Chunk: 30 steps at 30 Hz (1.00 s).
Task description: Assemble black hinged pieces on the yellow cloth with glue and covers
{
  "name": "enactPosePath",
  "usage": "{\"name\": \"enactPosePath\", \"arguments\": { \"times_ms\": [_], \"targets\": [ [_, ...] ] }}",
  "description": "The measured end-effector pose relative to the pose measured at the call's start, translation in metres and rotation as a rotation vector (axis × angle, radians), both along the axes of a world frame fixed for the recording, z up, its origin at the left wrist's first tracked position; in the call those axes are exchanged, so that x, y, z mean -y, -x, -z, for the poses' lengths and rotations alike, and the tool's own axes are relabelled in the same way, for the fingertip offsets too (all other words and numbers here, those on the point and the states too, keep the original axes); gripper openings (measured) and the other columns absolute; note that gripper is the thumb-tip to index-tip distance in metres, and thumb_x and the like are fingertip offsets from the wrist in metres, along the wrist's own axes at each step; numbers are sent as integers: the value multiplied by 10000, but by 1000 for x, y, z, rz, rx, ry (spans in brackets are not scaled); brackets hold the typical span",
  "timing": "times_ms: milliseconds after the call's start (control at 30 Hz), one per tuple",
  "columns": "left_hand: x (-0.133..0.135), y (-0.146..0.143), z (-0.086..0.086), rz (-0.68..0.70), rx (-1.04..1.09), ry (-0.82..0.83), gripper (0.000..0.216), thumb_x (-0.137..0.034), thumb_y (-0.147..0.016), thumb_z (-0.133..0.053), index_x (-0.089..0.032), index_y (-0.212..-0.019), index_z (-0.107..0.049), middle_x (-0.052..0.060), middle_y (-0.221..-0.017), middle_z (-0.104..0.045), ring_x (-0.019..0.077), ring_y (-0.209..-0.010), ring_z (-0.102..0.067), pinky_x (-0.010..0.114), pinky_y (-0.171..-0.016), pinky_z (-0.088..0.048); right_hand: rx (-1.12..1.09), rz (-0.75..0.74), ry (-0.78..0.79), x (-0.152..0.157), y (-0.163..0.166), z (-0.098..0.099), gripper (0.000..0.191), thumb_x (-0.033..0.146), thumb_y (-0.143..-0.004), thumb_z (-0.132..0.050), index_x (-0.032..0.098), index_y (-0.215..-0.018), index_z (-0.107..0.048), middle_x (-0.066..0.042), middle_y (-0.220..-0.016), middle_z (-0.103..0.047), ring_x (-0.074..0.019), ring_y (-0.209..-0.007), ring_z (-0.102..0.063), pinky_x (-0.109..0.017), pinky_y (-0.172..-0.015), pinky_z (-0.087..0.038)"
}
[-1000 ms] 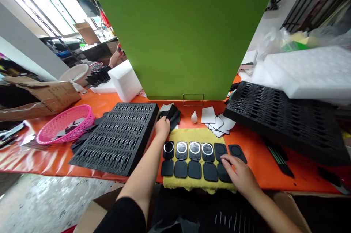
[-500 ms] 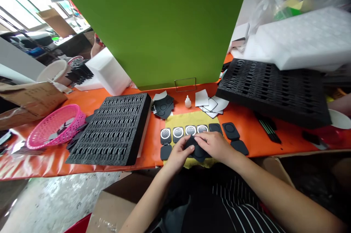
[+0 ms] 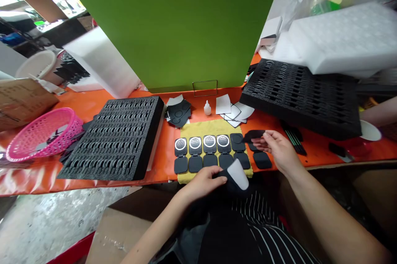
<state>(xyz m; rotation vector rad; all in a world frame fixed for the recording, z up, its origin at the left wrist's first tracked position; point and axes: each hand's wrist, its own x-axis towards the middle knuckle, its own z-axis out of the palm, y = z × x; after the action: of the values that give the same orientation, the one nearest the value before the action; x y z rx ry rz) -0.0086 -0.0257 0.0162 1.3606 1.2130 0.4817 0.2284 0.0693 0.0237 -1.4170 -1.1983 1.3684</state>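
Note:
My left hand (image 3: 207, 180) pinches a thin dark sheet with a white backing (image 3: 238, 174), held low in front of the yellow cloth (image 3: 211, 126). In the fingers of my right hand (image 3: 283, 150) is a thin black piece (image 3: 254, 134), raised over the right end of a row of opened black hinged cases. Several of these cases (image 3: 209, 144) show a white ring over a grid in their upper half. The fifth from the left (image 3: 237, 142) has a plain black upper half with a faint circle. Another opened case (image 3: 262, 159) lies right of the cloth, partly behind my right hand.
Slotted black foam trays stand at left (image 3: 111, 140) and right (image 3: 297, 94). Behind the cloth are black cut sheets (image 3: 179, 113), a small white dropper bottle (image 3: 207, 108) and white sheets (image 3: 234, 111). A pink basket (image 3: 46, 133) sits far left; a green board (image 3: 173, 28) rises behind.
My hands were together over the cloth on a dark sheet. They have parted: the right moved right with a black piece, the left down with the white-backed sheet. The view has shifted slightly.

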Motion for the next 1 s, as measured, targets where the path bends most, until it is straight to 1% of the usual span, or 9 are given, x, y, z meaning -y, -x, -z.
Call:
{"name": "enactPosePath", "arguments": {
  "times_ms": [67,167,233,300,433,500,633,733,1000],
  "targets": [
    [-4,-12,2,72,-190,-203,213,-339,-807,-469,-179,-842,-606,16,-829,-609,154,-784,-544,246,-703,-418,102,-135,-95,4,3,1,317,479,-779,-471,194,-881,-565,-80,-924,-631,-189,-827,-603,-307,-686,-494],
    [-11,-26,8,154,-397,-470,204,-297,-820,-454,-201,-911,-610,39,-1033,-594,182,-951,-525,297,-848,-391,330,-232,-223,8,12,6,308,440,-771,-504,207,-962,-574,-67,-898,-643,-202,-852,-600,-330,-745,-475],
    [-14,-31,15,186,-500,-554,203,-292,-822,-454,-199,-913,-611,50,-1128,-559,199,-1016,-503,337,-904,-367,462,-237,-260,8,18,11,363,398,-770,-518,230,-1093,-524,-54,-883,-657,-211,-859,-605,-354,-768,-462],
    [-15,-33,22,191,-573,-583,208,-302,-823,-455,-194,-917,-605,62,-1181,-528,214,-1059,-481,382,-944,-338,543,-272,-267,6,23,15,354,373,-784,-498,246,-1114,-524,-54,-923,-656,-212,-890,-602,-362,-785,-456],
    [-10,-35,33,160,-630,-596,221,-307,-834,-437,-182,-942,-582,70,-1219,-495,228,-1137,-418,438,-995,-278,584,-351,-406,-1,33,25,192,336,-772,-503,246,-886,-629,-56,-1129,-560,-218,-1080,-493,-376,-908,-381],
    [-8,-36,37,151,-641,-598,221,-302,-836,-432,-180,-949,-577,67,-1221,-491,234,-1170,-384,451,-1010,-253,585,-342,-462,-6,37,32,158,335,-746,-534,237,-815,-637,-58,-1127,-535,-220,-1087,-467,-382,-934,-346],
    [-5,-38,42,158,-657,-584,230,-295,-838,-425,-175,-962,-576,68,-1245,-468,243,-1216,-326,460,-1020,-232,339,-348,-270,-16,46,55,253,381,-748,-520,194,-913,-566,-28,-824,-578,-162,-769,-546,-327,-742,-440],
    [-5,-38,43,175,-668,-584,242,-295,-845,-411,-166,-961,-580,76,-1254,-457,244,-1220,-319,460,-1017,-234,208,-410,-150,-22,51,73,275,385,-739,-520,176,-917,-524,-5,-763,-553,-141,-697,-522,-297,-673,-440],
    [-6,-36,46,177,-678,-602,244,-295,-842,-408,-163,-955,-579,66,-1245,-467,249,-1207,-330,454,-1005,-252,361,-471,-136,-31,53,86,214,379,-728,-506,194,-836,-501,9,-728,-532,-134,-644,-498,-266,-602,-405]
  ]
}}
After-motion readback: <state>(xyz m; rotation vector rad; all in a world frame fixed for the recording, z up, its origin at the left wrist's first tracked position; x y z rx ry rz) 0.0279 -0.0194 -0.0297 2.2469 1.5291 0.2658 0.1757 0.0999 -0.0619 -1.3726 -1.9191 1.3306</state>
